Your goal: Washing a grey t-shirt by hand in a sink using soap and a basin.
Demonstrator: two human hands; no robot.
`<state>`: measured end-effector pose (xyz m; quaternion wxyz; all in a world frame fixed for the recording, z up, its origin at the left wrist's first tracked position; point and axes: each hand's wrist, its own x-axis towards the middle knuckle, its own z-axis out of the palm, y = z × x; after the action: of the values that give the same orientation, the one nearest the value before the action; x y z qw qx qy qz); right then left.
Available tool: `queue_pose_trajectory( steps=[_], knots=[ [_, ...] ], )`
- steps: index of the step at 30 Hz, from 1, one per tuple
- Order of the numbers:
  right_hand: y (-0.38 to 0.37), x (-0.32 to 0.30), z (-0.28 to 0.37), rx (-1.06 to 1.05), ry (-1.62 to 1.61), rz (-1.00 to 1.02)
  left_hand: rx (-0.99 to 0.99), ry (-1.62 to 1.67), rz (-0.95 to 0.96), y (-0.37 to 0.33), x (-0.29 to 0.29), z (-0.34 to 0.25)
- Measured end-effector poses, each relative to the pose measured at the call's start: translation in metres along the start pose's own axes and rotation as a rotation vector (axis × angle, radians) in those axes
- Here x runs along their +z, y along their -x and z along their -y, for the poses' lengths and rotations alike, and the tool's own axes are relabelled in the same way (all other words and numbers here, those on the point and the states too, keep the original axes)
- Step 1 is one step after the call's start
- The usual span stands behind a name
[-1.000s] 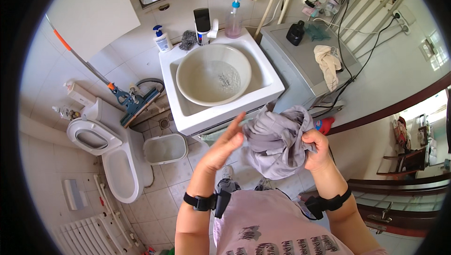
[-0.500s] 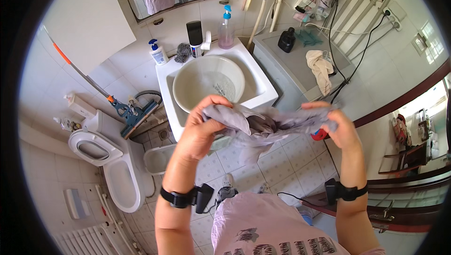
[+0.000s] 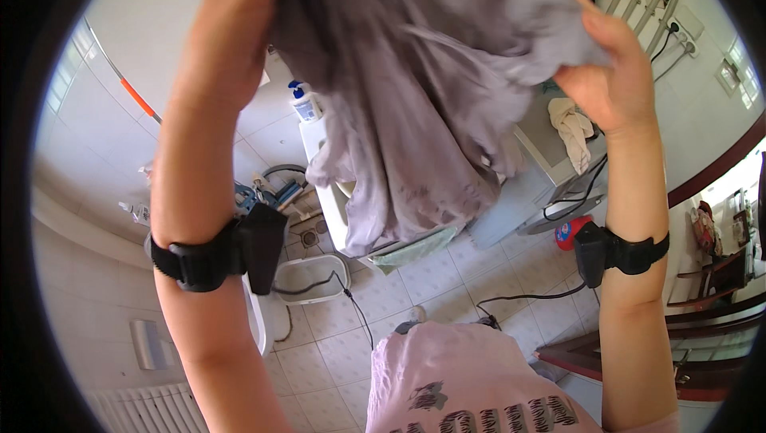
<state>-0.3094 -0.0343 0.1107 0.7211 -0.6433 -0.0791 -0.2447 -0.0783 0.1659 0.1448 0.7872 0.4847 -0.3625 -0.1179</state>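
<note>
grey garment [image 3: 415,98] hangs from raised left hand [image 3: 239,26] and right hand [image 3: 610,74].

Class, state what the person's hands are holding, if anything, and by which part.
Both hands, left hand and right hand, hold a grey garment by its bunched upper edge; it hangs down between them.

Bright daylight, even on white tiles, soft shadows. Heavy fisheye bending, black vignette at rim. Raised grey cloth [image 3: 423,90] close, slightly soft.
</note>
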Motion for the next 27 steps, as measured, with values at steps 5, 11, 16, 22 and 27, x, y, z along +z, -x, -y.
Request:
queue_pose_trajectory(
  steps=[5, 11, 16, 22, 27],
  knots=[
    [-0.012, -0.063, -0.077, 0.291, 0.079, -0.219, -0.096, 0.286, 0.222, -0.018, -0.061, -0.025],
    [-0.044, -0.132, -0.201, 0.649, 0.107, -0.461, 0.026, -0.107, -0.066, 0.005, -0.096, -0.068],
    [-0.088, -0.147, -0.31, 0.724, 0.359, -0.292, 0.039, -0.501, -0.31, 0.024, -0.093, -0.07],
    [-0.151, -0.142, -0.398, 0.326, 0.981, 0.093, 0.004, -0.796, -0.49, 0.02, -0.073, -0.06],
    [-0.187, -0.143, -0.411, 0.331, 0.986, 0.026, -0.013, -0.955, -0.553, 0.018, -0.04, -0.061]
  ],
)
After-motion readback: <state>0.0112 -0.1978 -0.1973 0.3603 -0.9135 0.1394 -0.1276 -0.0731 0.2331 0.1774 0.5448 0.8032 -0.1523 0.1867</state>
